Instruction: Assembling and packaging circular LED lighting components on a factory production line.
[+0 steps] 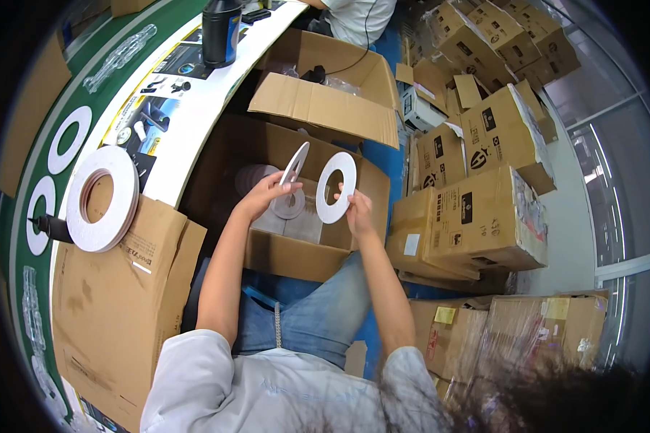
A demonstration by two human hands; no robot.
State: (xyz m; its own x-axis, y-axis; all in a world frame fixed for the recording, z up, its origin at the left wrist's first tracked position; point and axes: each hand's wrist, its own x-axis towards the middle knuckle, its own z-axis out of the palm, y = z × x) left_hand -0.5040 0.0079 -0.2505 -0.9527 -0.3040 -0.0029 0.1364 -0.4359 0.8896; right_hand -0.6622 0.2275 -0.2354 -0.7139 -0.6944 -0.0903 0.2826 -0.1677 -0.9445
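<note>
My left hand [262, 196] pinches a flat white ring [297, 160], which is tilted so that its edge shows most. To its right, my right hand [360, 214] grips another white ring [327, 211] by its lower right rim, its broad face turned toward me. The two rings are held apart, above an open cardboard box [292, 261] in front of my lap. Inside that box lie several more pale rings [251, 177], partly hidden by my left hand and forearm. A thick stack of white rings [126, 213] rests on the table to my left.
A cardboard piece [97, 310] lies on the table, near a black bottle [221, 36]. Loose rings [56, 160] and clear plastic pieces [119, 58] lie on a green surface beyond. Another open box [325, 102] stands ahead, near a person [361, 20]. Stacked cartons [477, 216] line the right.
</note>
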